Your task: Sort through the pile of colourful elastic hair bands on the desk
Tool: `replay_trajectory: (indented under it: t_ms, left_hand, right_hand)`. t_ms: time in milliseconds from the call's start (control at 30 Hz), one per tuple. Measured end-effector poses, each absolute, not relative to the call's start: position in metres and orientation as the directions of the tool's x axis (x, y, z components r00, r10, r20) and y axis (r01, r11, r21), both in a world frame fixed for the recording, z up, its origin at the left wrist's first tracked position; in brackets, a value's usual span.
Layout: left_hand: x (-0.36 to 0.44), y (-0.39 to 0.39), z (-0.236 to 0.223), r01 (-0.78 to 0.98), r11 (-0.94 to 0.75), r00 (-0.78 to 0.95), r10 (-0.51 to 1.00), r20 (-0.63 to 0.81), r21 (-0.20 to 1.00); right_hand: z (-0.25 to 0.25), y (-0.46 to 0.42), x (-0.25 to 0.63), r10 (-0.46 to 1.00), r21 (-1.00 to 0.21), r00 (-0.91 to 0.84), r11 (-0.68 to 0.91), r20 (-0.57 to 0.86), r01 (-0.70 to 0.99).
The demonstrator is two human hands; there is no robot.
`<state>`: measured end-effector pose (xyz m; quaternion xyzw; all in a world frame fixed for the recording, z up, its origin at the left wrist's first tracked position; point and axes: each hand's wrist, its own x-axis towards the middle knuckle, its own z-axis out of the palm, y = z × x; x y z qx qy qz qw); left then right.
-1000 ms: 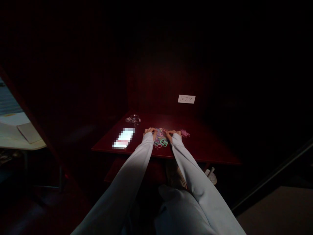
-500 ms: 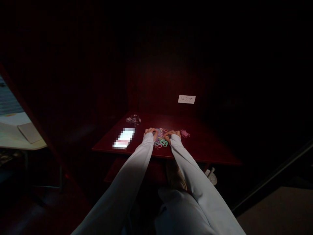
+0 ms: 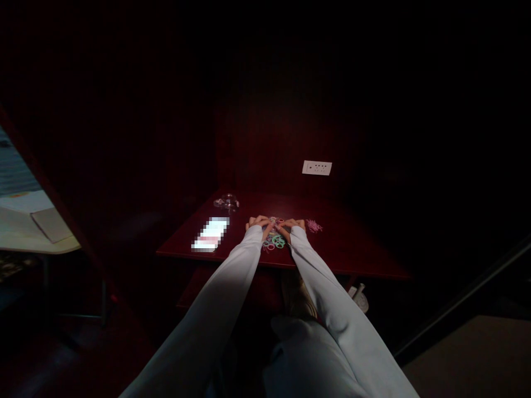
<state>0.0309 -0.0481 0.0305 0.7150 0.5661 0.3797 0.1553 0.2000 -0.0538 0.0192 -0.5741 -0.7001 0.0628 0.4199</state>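
Loose coloured bands [image 3: 274, 242] lie in a heap at the centre of the frame, slightly below its middle, on a dark red table [image 3: 352, 249]. The heap occupies the space between the left hand [image 3: 258, 223] and the right hand [image 3: 295, 224]: green and purple loops show on its near side, below the fingers, and pink and pale ones at its far side, between and just beyond the fingertips. Both arms, in pale sleeves [image 3: 224, 287], extend from the lower edge of the frame and converge toward the centre, the left from the lower left, the right from the lower right. The left hand is bent inward over the left side of the heap, knuckles raised, its fingers directed rightward; the right hand mirrors it from the other side, fingers directed leftward. The fingertips of the two hands are close together above the bands, in a narrow posture; whether either hand grips a band, and whether the tips touch, cannot be told at this scale. A pink bundle [image 3: 314, 226] lies just right of the right hand, apart from the heap. Left of the left hand lies a bright, pixelated screen [image 3: 211, 235], with a clear jar [image 3: 228, 201] above it in the frame. A white socket [image 3: 317, 168] is set in the wall [image 3: 265, 149], right of centre.
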Motion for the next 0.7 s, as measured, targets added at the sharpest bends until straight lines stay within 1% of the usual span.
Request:
replay_trajectory:
  t_ms: [267,467,700]
  left_hand:
    - [0.0294,-0.043,0.0246,0.718,-0.331,0.123,0.926,0.356,0.613]
    - [0.027,-0.0424,0.0252,0.699,-0.37,0.174,0.918,0.356,0.612]
    - [0.0282,-0.0461,0.0295,0.707,-0.352,0.163,0.925,0.343,0.614]
  right_hand:
    - [0.0153,-0.0501,0.1984,0.858,-0.597,0.0,0.356,0.513,0.719]
    - [0.0142,-0.0498,0.2003,0.868,-0.604,-0.002,0.347,0.497,0.717]
    - [0.0127,-0.0475,0.1995,0.859,-0.591,0.026,0.329,0.511,0.736]
